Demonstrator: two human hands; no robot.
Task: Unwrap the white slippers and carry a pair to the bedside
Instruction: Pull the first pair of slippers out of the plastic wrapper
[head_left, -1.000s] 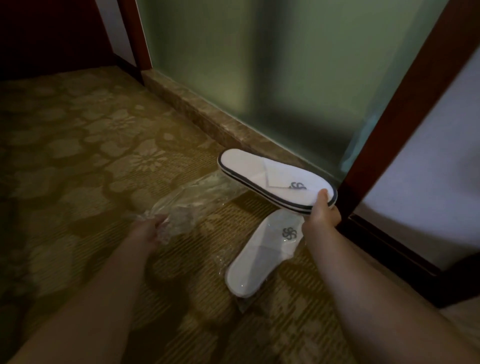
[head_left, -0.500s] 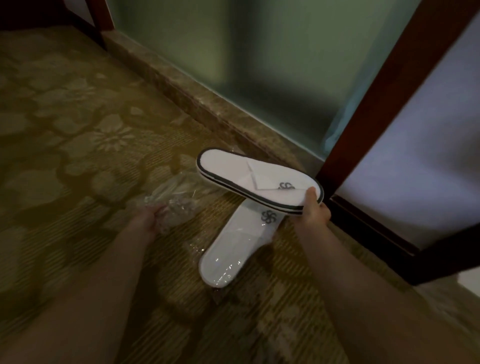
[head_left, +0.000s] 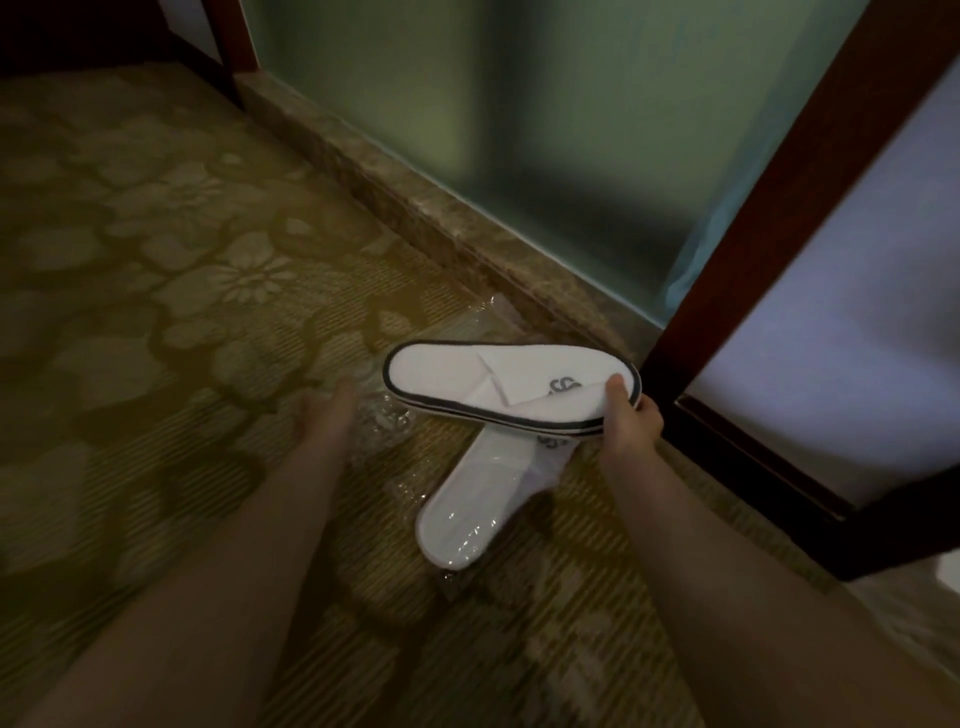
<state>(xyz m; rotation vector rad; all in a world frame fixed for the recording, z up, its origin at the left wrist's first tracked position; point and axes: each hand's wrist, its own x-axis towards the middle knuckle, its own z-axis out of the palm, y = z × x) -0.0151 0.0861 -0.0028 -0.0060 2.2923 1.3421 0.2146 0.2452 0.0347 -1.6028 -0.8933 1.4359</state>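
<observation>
The right hand (head_left: 631, 421) is holding the unwrapped white slippers (head_left: 498, 382) by their toe end, the grip closed around the rim: the thumb is pressing down on top beside the grey logo, and the other fingers are curling underneath, out of sight. Two dark-edged soles are showing stacked at the near edge, so the grip is pinching a pair laid flat together. The slippers are stretching away from this grip toward the left, held level above the carpet (head_left: 156, 312).

Directly below the held pair, and just to the left of the right wrist, a second pair of slippers (head_left: 478, 504) is lying on the carpet, sealed in clear film that is catching glints of light. Its toe end is sitting under the held pair; its heel is pointing back toward the person.

The left hand (head_left: 327, 410) is reaching out at the heel side of the held slippers, fingers blurred, resting on or just over the crumpled clear wrapper (head_left: 384, 415) on the carpet. I cannot tell whether this grip is pinching the film or lying loose.

Beyond both hands, a stone threshold (head_left: 441, 228) is running beneath a frosted glass panel (head_left: 519, 130), and a dark wooden frame (head_left: 779, 192) is standing just right of the right hand.
</observation>
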